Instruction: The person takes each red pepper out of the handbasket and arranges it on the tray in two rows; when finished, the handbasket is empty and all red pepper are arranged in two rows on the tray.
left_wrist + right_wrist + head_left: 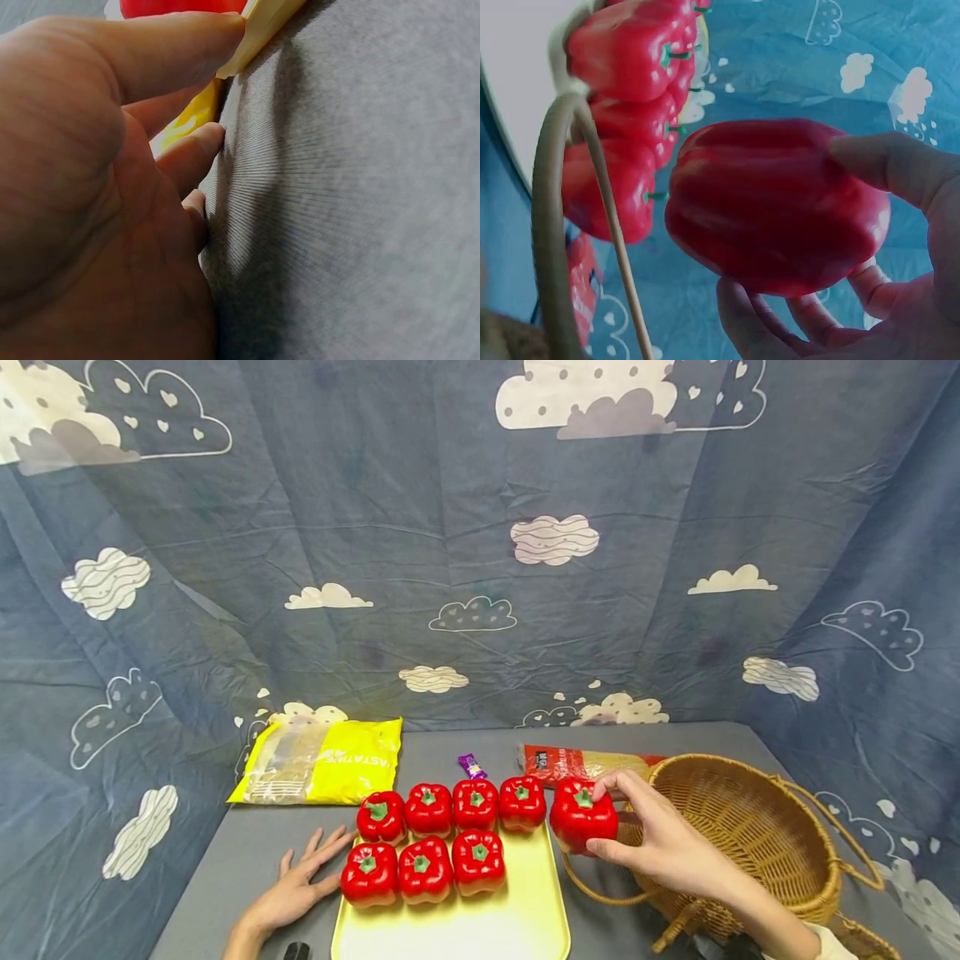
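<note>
A red bell pepper (pixel 583 817) with a green stem is gripped between the thumb and fingers of my right hand (pixel 667 833), raised between the tray and the basket. The right wrist view shows that bell pepper (pixel 772 206) side-on, thumb on one side and fingers on the other. Several more red bell peppers (pixel 425 870) stand in two rows on a pale yellow tray (pixel 517 918). My left hand (pixel 296 881) rests beside the tray's left edge with its fingers spread. In the left wrist view its thumb touches the tray rim (pixel 259 30).
A wicker basket (pixel 738 827) with a looped handle stands at the right. Behind the tray lie a yellow pasta bag (pixel 352 764), a small purple-wrapped candy (pixel 472 766) and a red packet of noodles (pixel 558 763). A dark object (pixel 297 951) sits at the front edge.
</note>
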### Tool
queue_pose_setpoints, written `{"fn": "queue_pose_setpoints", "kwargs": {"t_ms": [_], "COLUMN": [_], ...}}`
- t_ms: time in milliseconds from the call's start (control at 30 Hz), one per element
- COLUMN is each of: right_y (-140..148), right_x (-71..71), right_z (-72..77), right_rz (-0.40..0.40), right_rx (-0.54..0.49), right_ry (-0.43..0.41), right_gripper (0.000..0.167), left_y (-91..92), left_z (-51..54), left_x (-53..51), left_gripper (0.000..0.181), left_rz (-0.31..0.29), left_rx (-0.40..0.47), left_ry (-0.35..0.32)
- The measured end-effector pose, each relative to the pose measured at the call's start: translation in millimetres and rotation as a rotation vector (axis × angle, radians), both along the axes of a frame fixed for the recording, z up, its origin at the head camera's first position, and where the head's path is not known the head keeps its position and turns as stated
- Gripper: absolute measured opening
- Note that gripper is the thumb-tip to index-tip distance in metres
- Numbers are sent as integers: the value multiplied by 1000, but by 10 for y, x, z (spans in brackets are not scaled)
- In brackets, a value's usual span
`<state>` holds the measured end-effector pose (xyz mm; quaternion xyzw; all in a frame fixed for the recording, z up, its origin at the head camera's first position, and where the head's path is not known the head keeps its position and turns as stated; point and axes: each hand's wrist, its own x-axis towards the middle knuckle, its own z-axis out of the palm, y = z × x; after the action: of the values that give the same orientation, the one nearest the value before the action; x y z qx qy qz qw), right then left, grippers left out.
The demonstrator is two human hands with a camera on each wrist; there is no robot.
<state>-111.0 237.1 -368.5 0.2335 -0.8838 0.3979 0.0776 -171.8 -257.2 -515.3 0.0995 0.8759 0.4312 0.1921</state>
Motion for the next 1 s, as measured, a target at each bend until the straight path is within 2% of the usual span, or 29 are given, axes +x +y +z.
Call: {"fn": "queue_pose_setpoints", "kwargs": {"t_ms": [133, 233, 400, 500, 633, 1000], "right_y": [-74, -121, -183, -232, -304, -407], "right_x": [-18, -45, -77, -71, -69, -159], "right_z": [-37, -71, -132, -149, -141, -256], "right_rz": [18, 30, 60, 49, 30, 88], "right_rx": [-5, -27, -23, 58, 146, 184], "right_ry": [-6, -62, -144, -98, -54, -83], "right_gripper": [45, 48, 62, 67, 65, 64], "left_y": [5, 1, -1, 3, -8, -21], "left_z": [18, 26, -1, 5, 18, -18], "left_x": [-5, -14, -20, -3, 15, -1], "left_gripper": [64, 65, 65, 65, 65, 64], "left_rz": [2, -1, 5, 0, -7, -23], "left_rx": [12, 16, 15, 13, 29, 64], "left_ry": [0, -2, -6, -8, -3, 46]}}
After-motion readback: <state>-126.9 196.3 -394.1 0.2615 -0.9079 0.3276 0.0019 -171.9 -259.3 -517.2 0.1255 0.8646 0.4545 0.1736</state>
